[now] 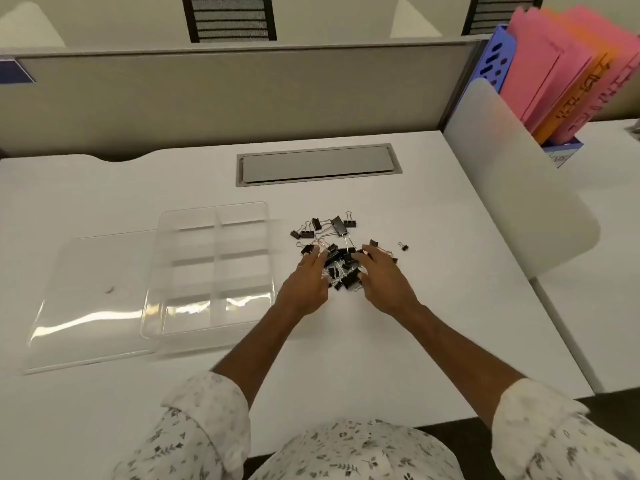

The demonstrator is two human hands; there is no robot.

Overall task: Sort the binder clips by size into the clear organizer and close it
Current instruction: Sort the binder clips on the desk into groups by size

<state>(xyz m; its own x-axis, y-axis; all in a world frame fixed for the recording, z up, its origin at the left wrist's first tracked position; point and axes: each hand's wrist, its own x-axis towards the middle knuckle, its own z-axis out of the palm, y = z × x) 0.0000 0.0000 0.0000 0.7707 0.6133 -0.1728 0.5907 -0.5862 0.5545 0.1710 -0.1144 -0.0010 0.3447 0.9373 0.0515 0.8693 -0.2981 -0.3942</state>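
A heap of black binder clips (341, 259) of mixed sizes lies on the white desk, right of centre. One small clip (403, 246) sits apart at the right. My left hand (306, 284) rests on the heap's left side and my right hand (382, 277) on its right side, fingers spread over the clips; neither visibly grips one. The clear organizer (209, 268), with several empty compartments, stands to the left of the heap. Its clear lid (90, 299) lies open flat further left.
A grey cable hatch (318, 164) is set into the desk behind the clips. A frosted divider panel (512, 188) rises at the right, with a blue file holder of pink and orange folders (554, 74) behind it. A partition wall runs along the back.
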